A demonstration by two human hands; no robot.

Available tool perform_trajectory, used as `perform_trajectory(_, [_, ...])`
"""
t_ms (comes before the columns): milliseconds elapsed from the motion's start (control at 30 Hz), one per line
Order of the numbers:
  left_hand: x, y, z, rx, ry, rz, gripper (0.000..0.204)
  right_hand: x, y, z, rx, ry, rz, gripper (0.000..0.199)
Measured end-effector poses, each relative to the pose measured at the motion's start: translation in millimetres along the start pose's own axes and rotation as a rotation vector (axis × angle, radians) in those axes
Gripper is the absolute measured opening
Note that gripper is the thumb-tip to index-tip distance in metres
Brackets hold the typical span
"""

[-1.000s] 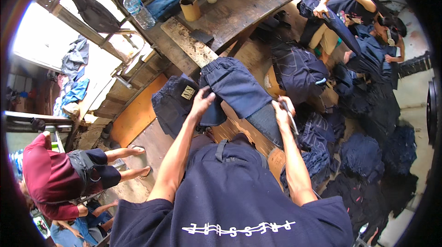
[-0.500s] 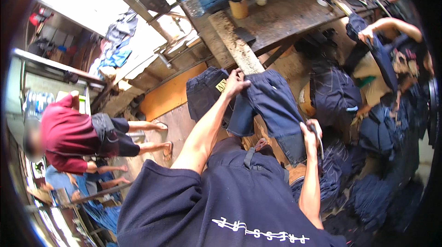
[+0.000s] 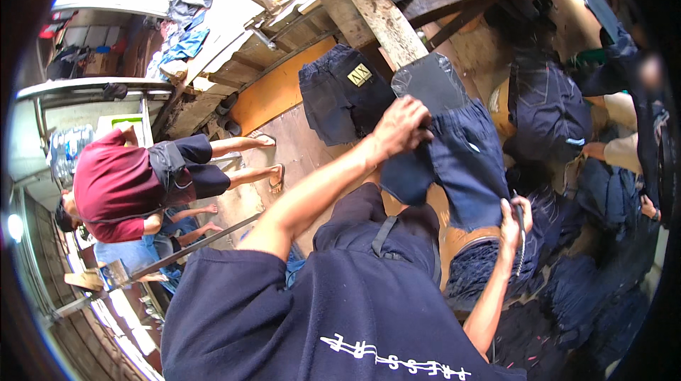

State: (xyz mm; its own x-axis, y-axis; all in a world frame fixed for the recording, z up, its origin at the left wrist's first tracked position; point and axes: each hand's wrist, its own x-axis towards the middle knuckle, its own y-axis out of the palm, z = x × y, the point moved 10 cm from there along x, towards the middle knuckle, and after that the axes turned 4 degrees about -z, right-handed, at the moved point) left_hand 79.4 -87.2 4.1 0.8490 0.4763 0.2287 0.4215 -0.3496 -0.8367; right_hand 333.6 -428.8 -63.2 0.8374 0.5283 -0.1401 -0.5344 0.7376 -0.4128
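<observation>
Shorts lie partway along the dark board, far end bare: judged neither fully on nor off. Left hand appears clenched on waistband; right hand grips slim tool beside leg hem.

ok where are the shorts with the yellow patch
In the head view, the yellow-patched shorts are upper middle, between the orange panel on their left and the left hand.
</observation>
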Motion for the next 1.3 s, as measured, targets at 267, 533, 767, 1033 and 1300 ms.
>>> perform_trajectory(267, [9,109,-148,-0.394,-0.218,-0.163,0.041,45,-139,43,-0.561,-0.233,-0.610,0.029])
perform_trajectory(533, [35,2,11,-0.071,-0.335,-0.315,0.046,-14,93,157,-0.177,-0.560,-0.136,0.032])
perform_trajectory(767, [9,47,15,0.000,0.053,-0.131,0.060,-56,194,144,-0.280,-0.453,-0.201,0.047])
perform_trajectory(1033, [117,79,89,-0.012,0.138,0.079,0.062,-30,254,181,-0.363,-0.420,-0.266,0.040])
perform_trajectory(1300, [37,18,74,-0.095,0.071,-0.117,0.066,-53,194,154,-0.377,-0.326,-0.351,0.048])
